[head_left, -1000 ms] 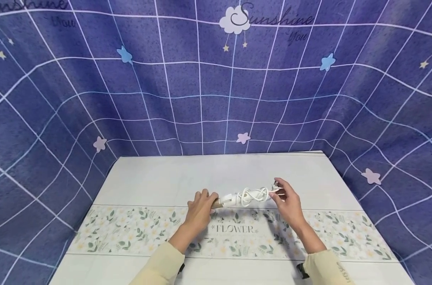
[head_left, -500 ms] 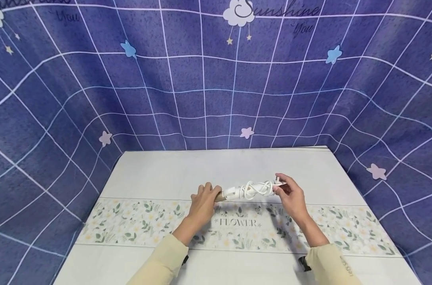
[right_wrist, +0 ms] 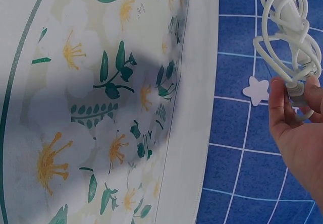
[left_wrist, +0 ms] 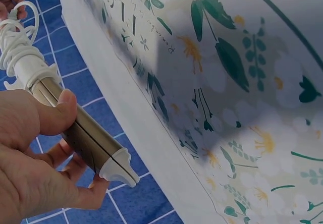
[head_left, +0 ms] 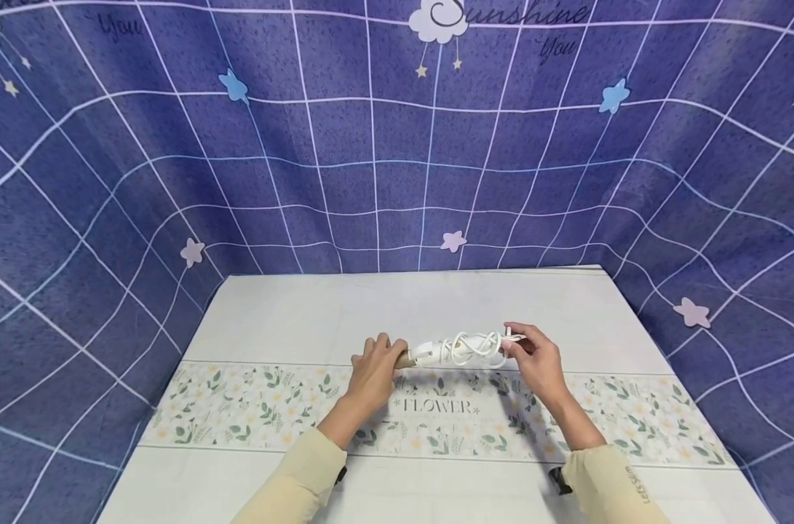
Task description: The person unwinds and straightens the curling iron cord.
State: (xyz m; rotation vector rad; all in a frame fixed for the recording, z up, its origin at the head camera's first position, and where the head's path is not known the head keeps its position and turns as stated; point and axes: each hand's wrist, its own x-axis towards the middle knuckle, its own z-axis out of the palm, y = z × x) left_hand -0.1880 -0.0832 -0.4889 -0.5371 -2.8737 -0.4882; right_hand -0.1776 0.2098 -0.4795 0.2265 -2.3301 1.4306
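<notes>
A hair straightener (head_left: pixel 428 354) with a white handle and a gold-brown barrel (left_wrist: pixel 93 141) is held up lengthwise between both hands, over the table. My left hand (head_left: pixel 374 372) grips the barrel, thumb on top and fingers beneath. The barrel's white tip (left_wrist: pixel 120 169) sticks out past these fingers in the left wrist view. A white power cord (right_wrist: pixel 275 32) is wound in loose loops around the handle. At the handle's far end my right hand (head_left: pixel 539 370) pinches the cord's plug (right_wrist: pixel 297 94) between thumb and fingers.
The white table (head_left: pixel 292 309) carries a floral band with the word FLOWER across its middle. A blue curtain (head_left: pixel 397 189) with a white grid and stars closes off the back and both sides.
Both hands keep their holds on the straightener and plug. The view has shifted a little, so hands and straightener appear slightly higher and farther right than a second ago.
</notes>
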